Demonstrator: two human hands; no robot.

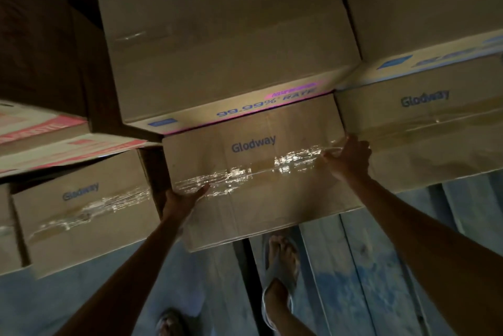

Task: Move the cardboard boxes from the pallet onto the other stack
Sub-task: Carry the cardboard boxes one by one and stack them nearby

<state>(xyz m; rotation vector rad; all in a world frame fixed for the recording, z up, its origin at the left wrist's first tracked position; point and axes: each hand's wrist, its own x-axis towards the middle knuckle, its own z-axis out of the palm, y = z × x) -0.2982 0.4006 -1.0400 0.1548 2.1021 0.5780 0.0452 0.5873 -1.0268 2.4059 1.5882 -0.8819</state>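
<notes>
While both hands grip its ends, the box [258, 199] lies low in the middle of the stacked cartons.
Its far edge sits under an upper box [226, 36], with a left box [84, 216] and a right box [424, 131] just beside it, and its near edge reaches out over blue planks [362, 267]. The left hand [183, 199] holds the left end, thumb on the taped top, fingers hidden down the side. The right hand [349, 157] holds the right end, fingers curled at the top edge. A sandalled foot [281, 259] stands on the planks.
</notes>
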